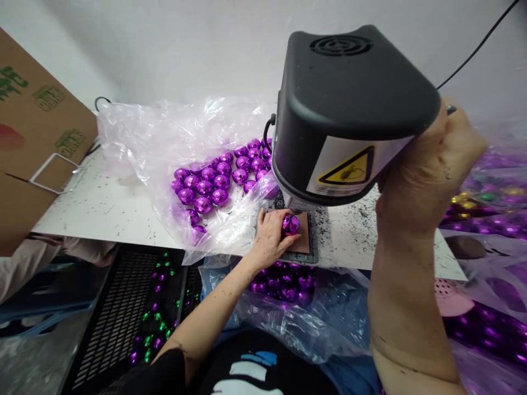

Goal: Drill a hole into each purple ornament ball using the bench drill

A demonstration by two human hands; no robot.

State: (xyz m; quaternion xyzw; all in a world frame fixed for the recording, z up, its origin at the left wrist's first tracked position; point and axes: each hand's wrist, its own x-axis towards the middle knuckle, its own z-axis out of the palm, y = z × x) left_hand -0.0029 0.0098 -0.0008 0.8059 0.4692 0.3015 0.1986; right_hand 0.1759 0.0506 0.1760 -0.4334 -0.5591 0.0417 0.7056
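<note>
One purple faceted bauble (290, 224) sits on a small brown pad (303, 240) at the front edge of the white table (102, 206), directly beneath the nose of a black handheld machine (349, 109); being round, the bauble shows no long axis, and which way its cap points cannot be told. Left hand (269, 236) reaches in from below, forearm stretched forward, fingers curled snugly around the bauble's left side. Right hand (428, 170) is raised high – wrist bent, fingers wrapped tight about the machine's rear grip – so the machine's body tilts down toward the pad. Behind, a clear plastic bag (164, 137) lies open on the table, holding many more purple baubles (214, 181) in loose rows. Below the table edge, a second bag (321, 323) holds further purple ones. A cardboard box (37, 131) leans at the left.
</note>
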